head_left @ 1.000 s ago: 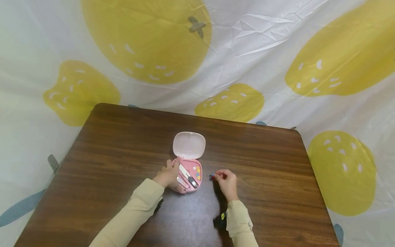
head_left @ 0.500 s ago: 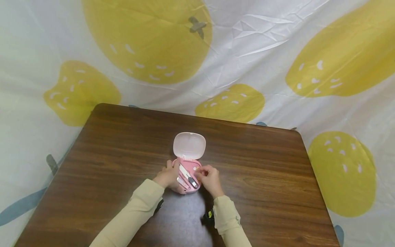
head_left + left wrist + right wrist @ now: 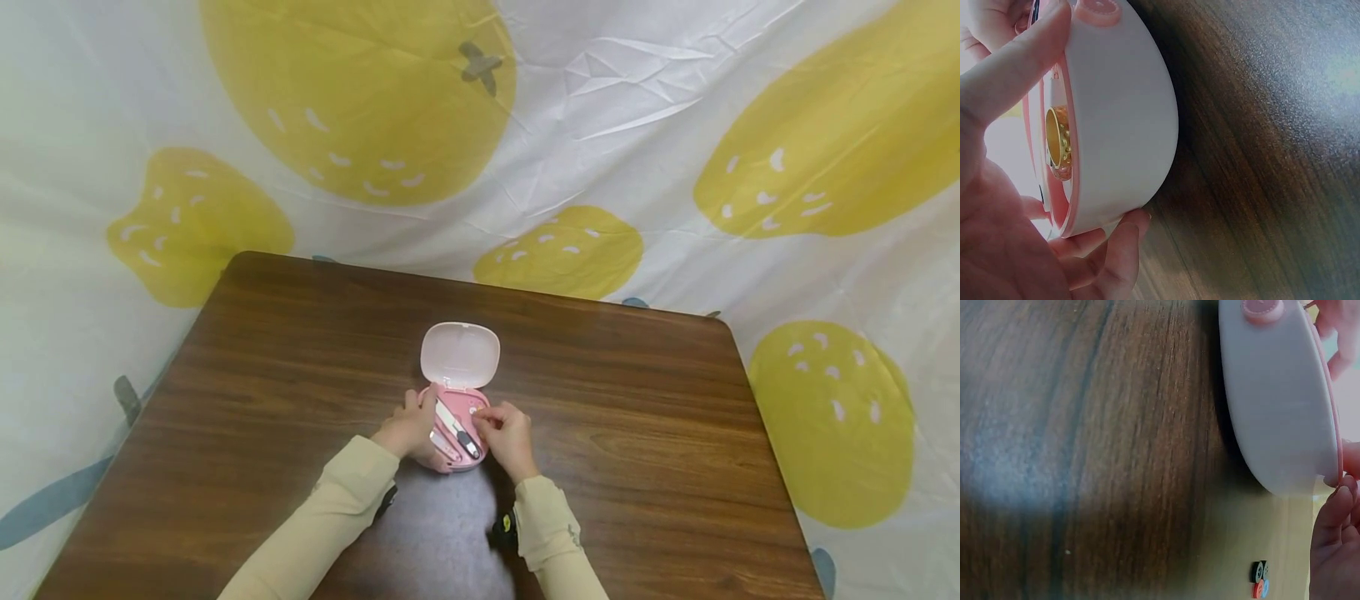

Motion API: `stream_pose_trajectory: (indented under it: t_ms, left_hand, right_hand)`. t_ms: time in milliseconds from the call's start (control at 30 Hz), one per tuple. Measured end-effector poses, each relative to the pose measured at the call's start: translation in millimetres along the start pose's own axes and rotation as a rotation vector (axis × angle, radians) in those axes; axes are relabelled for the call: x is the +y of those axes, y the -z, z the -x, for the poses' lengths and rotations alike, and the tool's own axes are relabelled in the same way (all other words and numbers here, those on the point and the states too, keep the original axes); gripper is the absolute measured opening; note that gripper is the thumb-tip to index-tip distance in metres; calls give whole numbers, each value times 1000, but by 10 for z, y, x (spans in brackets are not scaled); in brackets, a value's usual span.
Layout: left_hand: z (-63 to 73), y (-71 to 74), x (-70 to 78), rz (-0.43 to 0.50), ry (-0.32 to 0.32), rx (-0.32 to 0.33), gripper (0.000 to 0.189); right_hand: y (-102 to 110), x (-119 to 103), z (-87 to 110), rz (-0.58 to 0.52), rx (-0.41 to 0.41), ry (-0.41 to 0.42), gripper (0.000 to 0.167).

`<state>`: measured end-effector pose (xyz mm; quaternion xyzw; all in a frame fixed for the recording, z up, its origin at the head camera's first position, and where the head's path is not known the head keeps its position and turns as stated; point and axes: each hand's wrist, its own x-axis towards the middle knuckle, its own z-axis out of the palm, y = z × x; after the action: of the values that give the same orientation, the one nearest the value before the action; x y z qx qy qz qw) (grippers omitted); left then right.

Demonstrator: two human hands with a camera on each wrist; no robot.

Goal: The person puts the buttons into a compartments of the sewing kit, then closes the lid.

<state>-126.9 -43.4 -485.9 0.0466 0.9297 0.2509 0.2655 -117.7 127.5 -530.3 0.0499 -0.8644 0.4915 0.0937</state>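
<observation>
My left hand (image 3: pixel 411 429) grips the left side of a pink and white sewing kit box (image 3: pixel 1119 119), its thumb over the rim. The box lies on the table with its lid (image 3: pixel 460 354) open. Inside are thread snips (image 3: pixel 459 432) with a dark end, a slim pale tool (image 3: pixel 446 446) beside them and a gold thimble (image 3: pixel 1058 139). My right hand (image 3: pixel 510 437) has thumb and fingertips together over the box's right compartment, near a white button (image 3: pixel 473 410). I cannot tell whether a button is between those fingertips.
Several loose buttons (image 3: pixel 1259 579), black, red and blue among them, lie on the wooden table (image 3: pixel 637 433) beside the box. A lemon-print cloth (image 3: pixel 675 150) hangs behind the table's far edge.
My right hand has moved left from the loose buttons on the table to the box's right compartment, and has barely shifted over the last half second. My left hand stays on the box.
</observation>
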Motion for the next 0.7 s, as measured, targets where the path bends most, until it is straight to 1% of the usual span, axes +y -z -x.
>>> stream_pose_trajectory:
  t_ms: [200, 367, 567, 700]
  left_hand:
    - [-14, -5, -8, 13, 16, -3, 128]
    - [-23, -6, -6, 20, 25, -18, 129]
    - [-27, -6, 3, 11, 17, -22, 129]
    - [-24, -6, 6, 10, 19, -21, 129]
  right_hand:
    - [60, 14, -17, -5, 45, 17, 4]
    - [193, 65, -39, 15, 95, -7, 5]
    - [372, 188, 13, 1, 121, -109, 8]
    - [460, 306, 75, -35, 127, -194, 8]
